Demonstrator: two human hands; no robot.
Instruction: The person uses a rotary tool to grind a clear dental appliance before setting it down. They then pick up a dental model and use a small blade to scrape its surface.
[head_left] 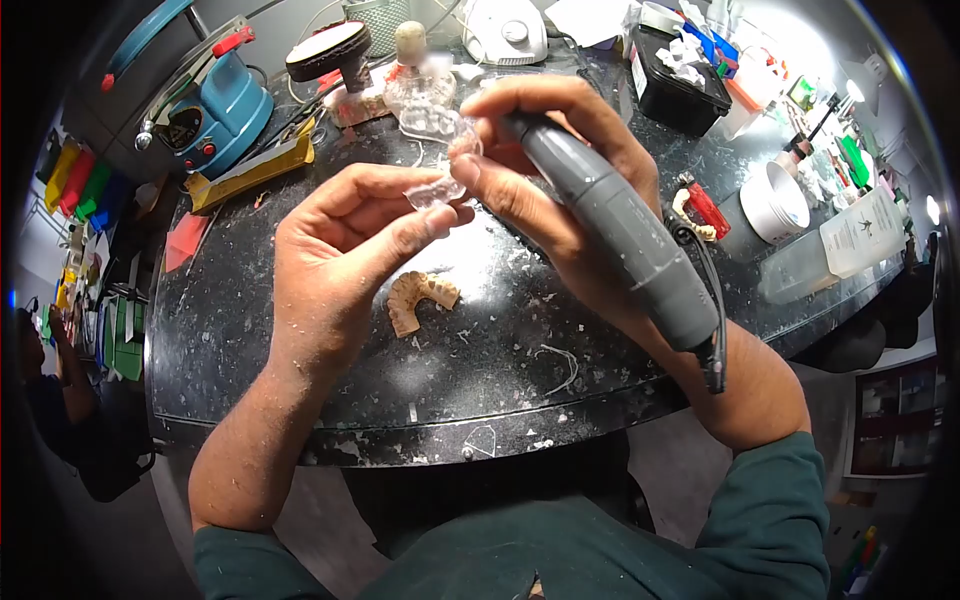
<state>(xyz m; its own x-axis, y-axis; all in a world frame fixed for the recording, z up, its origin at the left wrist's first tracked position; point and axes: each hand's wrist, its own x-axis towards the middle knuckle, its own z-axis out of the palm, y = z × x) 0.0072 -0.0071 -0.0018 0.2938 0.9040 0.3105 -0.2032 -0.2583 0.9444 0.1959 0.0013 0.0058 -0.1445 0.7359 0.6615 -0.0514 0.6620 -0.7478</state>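
Observation:
My left hand (345, 225) pinches a clear plastic dental aligner (430, 193) between thumb and fingertips, above the middle of the bench. My right hand (570, 190) is wrapped round a grey rotary handpiece (640, 240), whose cord end points toward me at lower right. The handpiece's working tip is hidden behind my right fingers, close to the aligner, so contact cannot be made out. Below my hands, a tan plaster dental model (410, 300) of an arch lies on the bench.
Black bench (300, 410) carries scraps and dust. At the left stand a blue machine (225, 115) and a yellow tray (255, 170). A round-topped stand (328, 50) is behind my hands. Right: black bin (675, 85), red lighter (706, 210), white tub (775, 200), clear bottle (840, 250).

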